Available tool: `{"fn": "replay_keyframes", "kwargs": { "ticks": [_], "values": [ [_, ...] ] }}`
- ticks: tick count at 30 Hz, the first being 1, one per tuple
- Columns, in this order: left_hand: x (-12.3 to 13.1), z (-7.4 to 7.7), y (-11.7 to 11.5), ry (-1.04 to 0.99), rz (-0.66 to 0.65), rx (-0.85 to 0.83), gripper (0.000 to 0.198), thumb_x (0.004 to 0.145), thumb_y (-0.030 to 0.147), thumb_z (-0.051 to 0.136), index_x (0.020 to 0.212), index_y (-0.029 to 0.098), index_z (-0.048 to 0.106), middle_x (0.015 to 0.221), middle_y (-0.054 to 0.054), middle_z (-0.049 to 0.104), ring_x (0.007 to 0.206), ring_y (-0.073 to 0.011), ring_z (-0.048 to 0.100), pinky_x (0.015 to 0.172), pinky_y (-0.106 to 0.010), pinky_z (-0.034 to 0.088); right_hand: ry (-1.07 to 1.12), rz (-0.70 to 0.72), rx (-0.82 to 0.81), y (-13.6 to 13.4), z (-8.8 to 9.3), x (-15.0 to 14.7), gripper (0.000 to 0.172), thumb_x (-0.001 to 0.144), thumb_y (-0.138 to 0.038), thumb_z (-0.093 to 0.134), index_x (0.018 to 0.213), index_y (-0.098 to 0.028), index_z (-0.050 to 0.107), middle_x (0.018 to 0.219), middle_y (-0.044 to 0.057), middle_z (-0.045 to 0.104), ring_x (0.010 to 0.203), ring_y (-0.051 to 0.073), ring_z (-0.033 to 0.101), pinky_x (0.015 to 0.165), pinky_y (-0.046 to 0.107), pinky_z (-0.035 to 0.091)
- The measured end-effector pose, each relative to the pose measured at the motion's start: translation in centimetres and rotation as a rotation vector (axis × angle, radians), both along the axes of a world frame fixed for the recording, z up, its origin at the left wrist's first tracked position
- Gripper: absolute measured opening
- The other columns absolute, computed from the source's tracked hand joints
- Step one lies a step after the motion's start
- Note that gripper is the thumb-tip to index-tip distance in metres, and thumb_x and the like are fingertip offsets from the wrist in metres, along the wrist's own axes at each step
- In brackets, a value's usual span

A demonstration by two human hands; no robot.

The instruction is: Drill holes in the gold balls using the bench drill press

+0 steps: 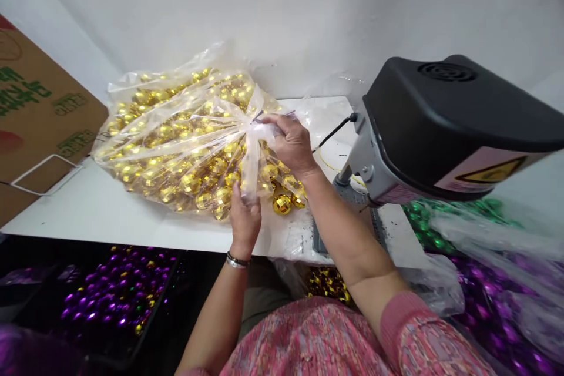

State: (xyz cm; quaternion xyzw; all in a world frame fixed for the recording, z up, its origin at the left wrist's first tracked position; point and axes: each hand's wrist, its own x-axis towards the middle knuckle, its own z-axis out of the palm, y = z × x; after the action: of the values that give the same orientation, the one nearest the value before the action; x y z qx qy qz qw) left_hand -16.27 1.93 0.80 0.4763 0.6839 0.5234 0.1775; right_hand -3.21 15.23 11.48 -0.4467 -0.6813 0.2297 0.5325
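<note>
A large clear plastic bag (176, 147) full of shiny gold faceted balls lies on the white table, its plastic gathered into a knotted neck. My right hand (293, 141) is closed on the gathered plastic beside the knot. Lower down, my left hand (245, 220) pinches the end of a plastic strip that hangs from the neck; its fingertips are partly hidden. A dark thin tie shows at the knot. Just right of my left hand, a loose-looking gold ball (282, 204) rests on the table.
A black and grey bench machine (440, 123) with a warning label stands close to my right arm. At the left is a cardboard box (39, 117) with a white wire frame (46, 175). Purple balls (118, 288) lie below the table; green balls (425, 223) lie right.
</note>
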Motion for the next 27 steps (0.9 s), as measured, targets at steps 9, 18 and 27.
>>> {"fn": "replay_keyframes", "kwargs": {
  "ticks": [9,18,27],
  "values": [
    [-1.6,-2.4,-4.2,-0.204,-0.038,-0.074,0.034,0.083,0.031,0.069,0.117,0.022,0.068,0.112,-0.009,0.071,0.113,-0.0264,0.064,0.101,-0.037,0.049,-0.237,-0.288,-0.136,5.7,-1.2,0.7,0.050,0.086,-0.012,0.044,0.133,-0.010,0.058,0.135,0.022,0.056,0.137,0.034,0.045,0.121,0.066,0.030],
    [0.3,-0.6,-1.0,0.422,-0.013,0.031,0.087,0.075,0.048,0.080,0.147,0.013,0.048,0.144,-0.027,0.049,0.138,-0.0418,0.045,0.115,-0.056,0.039,-0.457,-0.048,-0.013,-5.2,-3.7,1.0,0.055,0.095,-0.025,0.037,0.149,-0.024,0.046,0.151,0.008,0.049,0.149,0.023,0.036,0.129,0.047,0.029],
    [0.0,-0.1,-2.6,0.064,-0.204,-0.070,0.072,0.078,0.015,0.057,0.149,0.015,0.049,0.131,-0.017,0.067,0.110,-0.0295,0.067,0.101,-0.041,0.052,-0.389,-0.227,-0.452,-2.1,-10.2,3.6,0.046,0.093,-0.047,0.057,0.128,-0.016,0.058,0.133,0.010,0.060,0.124,0.019,0.059,0.109,0.046,0.053]
  ]
}}
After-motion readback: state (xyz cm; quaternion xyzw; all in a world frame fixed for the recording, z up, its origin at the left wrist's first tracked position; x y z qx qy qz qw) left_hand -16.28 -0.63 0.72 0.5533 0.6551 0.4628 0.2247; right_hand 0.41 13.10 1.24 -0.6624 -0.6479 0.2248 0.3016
